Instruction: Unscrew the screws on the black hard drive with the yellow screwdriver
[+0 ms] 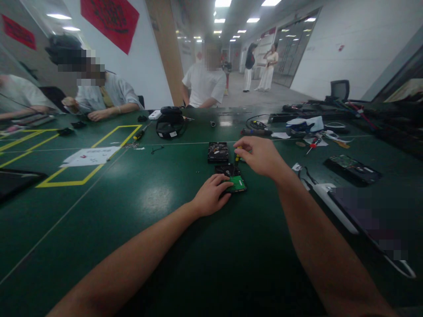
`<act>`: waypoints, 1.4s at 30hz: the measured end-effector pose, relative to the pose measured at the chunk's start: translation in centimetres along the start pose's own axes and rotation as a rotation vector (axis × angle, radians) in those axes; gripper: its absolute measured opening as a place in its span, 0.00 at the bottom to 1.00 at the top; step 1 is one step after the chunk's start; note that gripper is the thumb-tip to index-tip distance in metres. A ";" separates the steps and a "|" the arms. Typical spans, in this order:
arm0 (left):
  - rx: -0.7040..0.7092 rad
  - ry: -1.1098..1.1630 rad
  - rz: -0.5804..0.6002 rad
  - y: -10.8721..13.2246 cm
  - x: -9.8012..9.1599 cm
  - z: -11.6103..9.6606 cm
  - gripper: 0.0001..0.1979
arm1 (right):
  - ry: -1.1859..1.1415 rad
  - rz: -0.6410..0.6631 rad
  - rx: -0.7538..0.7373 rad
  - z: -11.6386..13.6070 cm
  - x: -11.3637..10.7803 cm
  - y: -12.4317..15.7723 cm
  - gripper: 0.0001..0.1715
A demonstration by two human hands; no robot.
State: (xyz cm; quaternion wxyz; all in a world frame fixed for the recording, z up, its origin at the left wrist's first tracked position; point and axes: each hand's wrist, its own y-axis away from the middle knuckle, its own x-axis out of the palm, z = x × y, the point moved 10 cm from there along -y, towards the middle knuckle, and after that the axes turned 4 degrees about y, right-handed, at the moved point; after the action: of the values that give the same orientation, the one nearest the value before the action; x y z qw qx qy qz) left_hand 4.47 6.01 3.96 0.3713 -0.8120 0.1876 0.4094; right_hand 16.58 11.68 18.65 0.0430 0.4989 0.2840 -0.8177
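Note:
A hard drive with a green circuit board lies on the dark green table in front of me. My left hand rests on its left side, fingers over the board's edge and thumb along the near side, holding it. My right hand grips a yellow and black screwdriver from above. The screwdriver stands upright, its lower end at the drive; the exact tip contact is too small to tell. Just beyond lies a second black drive, touched by neither hand.
At the right are another drive, a tablet-like device and a red screwdriver. Farther back sit a black case and a dark cylindrical tool. Paper lies left. People sit across the table.

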 end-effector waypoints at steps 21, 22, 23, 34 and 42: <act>-0.006 0.002 0.001 0.0 0.0 0.1 0.22 | -0.121 0.043 0.048 0.2 0.4 0.4 0.09; -0.009 0.002 0.004 0.0 0.1 0.1 0.22 | -0.124 0.046 0.038 0.3 0.3 0.4 0.10; -0.011 0.002 0.007 0.0 0.1 0.1 0.22 | -0.125 0.050 0.031 0.4 0.3 0.4 0.10; -0.002 -0.003 0.002 0.1 0.2 0.3 0.22 | -0.040 0.006 0.069 0.0 -0.1 0.3 0.08; -0.002 0.001 0.002 0.0 0.1 0.1 0.21 | -0.040 0.030 0.021 0.2 0.1 0.3 0.12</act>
State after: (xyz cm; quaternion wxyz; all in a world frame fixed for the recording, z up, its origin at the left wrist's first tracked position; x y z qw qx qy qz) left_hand 4.49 6.10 3.87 0.3700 -0.8125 0.1880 0.4094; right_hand 16.43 11.35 18.53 0.0557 0.4871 0.2669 -0.8297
